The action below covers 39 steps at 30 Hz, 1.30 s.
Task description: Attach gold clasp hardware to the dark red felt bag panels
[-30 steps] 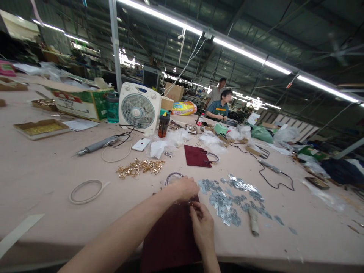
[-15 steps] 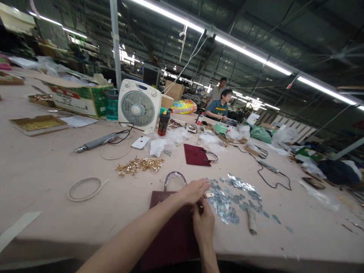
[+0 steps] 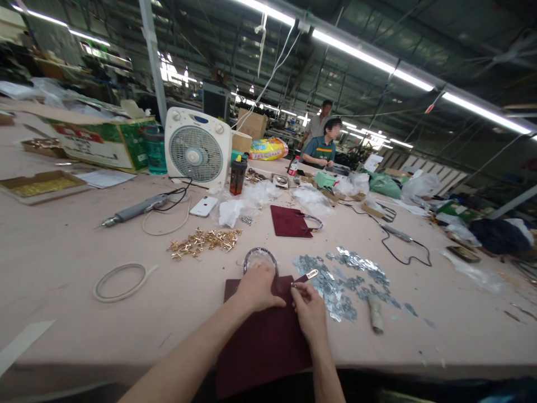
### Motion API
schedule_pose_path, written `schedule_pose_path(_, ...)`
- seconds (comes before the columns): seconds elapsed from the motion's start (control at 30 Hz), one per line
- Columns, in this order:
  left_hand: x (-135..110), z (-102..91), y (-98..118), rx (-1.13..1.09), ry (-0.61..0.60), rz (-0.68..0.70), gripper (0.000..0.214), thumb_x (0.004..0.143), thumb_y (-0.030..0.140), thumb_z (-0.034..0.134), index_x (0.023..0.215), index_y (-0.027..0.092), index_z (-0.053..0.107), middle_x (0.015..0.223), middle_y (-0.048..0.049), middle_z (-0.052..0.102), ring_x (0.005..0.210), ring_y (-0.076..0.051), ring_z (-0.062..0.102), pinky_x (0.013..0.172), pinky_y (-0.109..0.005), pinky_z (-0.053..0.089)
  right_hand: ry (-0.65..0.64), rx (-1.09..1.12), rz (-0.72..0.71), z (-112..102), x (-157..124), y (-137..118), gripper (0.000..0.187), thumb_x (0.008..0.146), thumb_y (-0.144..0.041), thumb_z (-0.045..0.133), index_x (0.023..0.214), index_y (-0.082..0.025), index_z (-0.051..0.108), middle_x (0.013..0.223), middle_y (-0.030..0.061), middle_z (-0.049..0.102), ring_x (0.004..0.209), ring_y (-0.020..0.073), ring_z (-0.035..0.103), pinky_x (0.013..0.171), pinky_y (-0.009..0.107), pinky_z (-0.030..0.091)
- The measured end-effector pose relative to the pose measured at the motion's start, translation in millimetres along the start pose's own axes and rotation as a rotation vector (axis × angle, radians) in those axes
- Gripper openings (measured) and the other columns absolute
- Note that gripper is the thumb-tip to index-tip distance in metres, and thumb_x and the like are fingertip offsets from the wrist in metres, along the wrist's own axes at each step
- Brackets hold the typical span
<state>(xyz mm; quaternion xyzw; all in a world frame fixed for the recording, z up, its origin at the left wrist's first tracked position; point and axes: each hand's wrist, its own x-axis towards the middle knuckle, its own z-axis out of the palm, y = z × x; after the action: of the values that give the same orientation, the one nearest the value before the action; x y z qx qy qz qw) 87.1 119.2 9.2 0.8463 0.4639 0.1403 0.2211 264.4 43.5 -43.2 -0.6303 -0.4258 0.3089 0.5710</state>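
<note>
A dark red handbag (image 3: 264, 347) lies at the table's front edge, its plastic-wrapped handle (image 3: 254, 252) pointing away from me. My left hand (image 3: 257, 288) is over the bag's top edge by the handle, fingers bent over the edge and thumb stretched across the front panel. At the bag's top right corner, my right hand (image 3: 309, 308) pinches the base of a short dark strap (image 3: 301, 279) with a pale gold metal tip (image 3: 311, 273). Something small and shiny shows at those fingertips, too small to name. Flat grey metal plates (image 3: 331, 291) lie scattered just right of the strap.
Gold-coloured fittings (image 3: 203, 242) are heaped beyond the bag, left of a second dark red bag (image 3: 290, 221). A tape roll (image 3: 119, 282), a grey power tool (image 3: 134, 210), a phone (image 3: 203, 206) and a fan (image 3: 197, 148) are leftward. Two people stand across the table.
My left hand has moved left, from the strap area onto the bag's top edge by the handle. My right hand has shifted slightly right, and the strap with its metal tip now shows plainly.
</note>
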Motion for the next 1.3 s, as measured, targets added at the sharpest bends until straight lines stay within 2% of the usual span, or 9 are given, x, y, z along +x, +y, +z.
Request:
schedule_pose_path(0.13, 7, 4.4, 5, 0.071, -0.028, -0.041, 0.078, 0.058, 0.068, 0.086, 0.111, 0.015, 0.066, 0.116, -0.0199, 0.069, 0.112, -0.042, 0.063, 0.097, -0.050, 0.050, 0.001, -0.057, -0.013, 2, -2, 0, 0.041, 0.081, -0.053, 0.075, 0.098, -0.016, 0.075, 0.075, 0.0062, 0.073, 0.055, 0.0176, 0.062, 0.050, 0.028, 0.050)
schedule_pose_path(0.37, 15, 7.4, -3, 0.055, -0.044, -0.029, 0.071, 0.057, 0.070, 0.086, 0.101, 0.019, 0.066, 0.110, -0.0138, 0.071, 0.106, -0.037, 0.067, 0.089, -0.042, 0.053, 0.033, -0.157, -0.058, 3, -4, 1, 0.044, 0.084, -0.056, 0.073, 0.103, -0.016, 0.077, 0.085, 0.0100, 0.076, 0.066, 0.0208, 0.068, 0.055, 0.029, 0.053)
schedule_pose_path(0.67, 15, 12.0, -5, 0.031, -0.019, -0.021, 0.068, 0.062, 0.072, 0.082, 0.100, 0.020, 0.064, 0.109, -0.0124, 0.070, 0.105, -0.036, 0.067, 0.088, -0.042, 0.053, 0.056, -0.254, -0.133, 6, -5, 5, 0.039, 0.090, -0.051, 0.068, 0.106, -0.017, 0.076, 0.096, 0.0116, 0.076, 0.078, 0.0230, 0.070, 0.069, 0.034, 0.059)
schedule_pose_path(0.87, 13, 11.6, -5, 0.020, -0.016, -0.025, 0.062, 0.065, 0.070, 0.081, 0.097, 0.021, 0.062, 0.107, -0.0117, 0.070, 0.103, -0.034, 0.068, 0.086, -0.041, 0.053, 0.084, -0.390, -0.257, 9, -10, 1, 0.034, 0.093, -0.046, 0.063, 0.107, -0.019, 0.078, 0.095, 0.0108, 0.075, 0.076, 0.0229, 0.069, 0.073, 0.036, 0.058)
schedule_pose_path(1.0, 12, 11.3, -4, 0.007, -0.007, -0.027, 0.058, 0.067, 0.068, 0.079, 0.096, 0.021, 0.061, 0.107, -0.0113, 0.070, 0.102, -0.034, 0.068, 0.085, -0.041, 0.053, 0.076, -0.479, -0.258, 15, -11, -5, 0.033, 0.093, -0.044, 0.062, 0.107, -0.020, 0.079, 0.089, 0.0096, 0.075, 0.071, 0.0238, 0.067, 0.075, 0.039, 0.055)
schedule_pose_path(1.13, 11, 12.2, -6, -0.011, 0.004, -0.026, 0.057, 0.066, 0.064, 0.082, 0.097, 0.021, 0.060, 0.107, -0.0106, 0.071, 0.102, -0.033, 0.068, 0.084, -0.040, 0.052, 0.098, -0.518, -0.266, 21, -9, -7, 0.035, 0.093, -0.047, 0.062, 0.104, -0.020, 0.081, 0.092, 0.0120, 0.076, 0.078, 0.0273, 0.069, 0.076, 0.040, 0.054)
schedule_pose_path(1.3, 10, 11.4, -6, -0.037, 0.012, -0.026, 0.058, 0.066, 0.068, 0.080, 0.096, 0.022, 0.060, 0.107, -0.0103, 0.071, 0.102, -0.033, 0.068, 0.083, -0.038, 0.051, 0.109, -0.445, -0.234, 18, -12, -11, 0.040, 0.092, -0.054, 0.064, 0.107, -0.022, 0.082, 0.090, 0.0099, 0.075, 0.072, 0.0240, 0.065, 0.075, 0.038, 0.053)
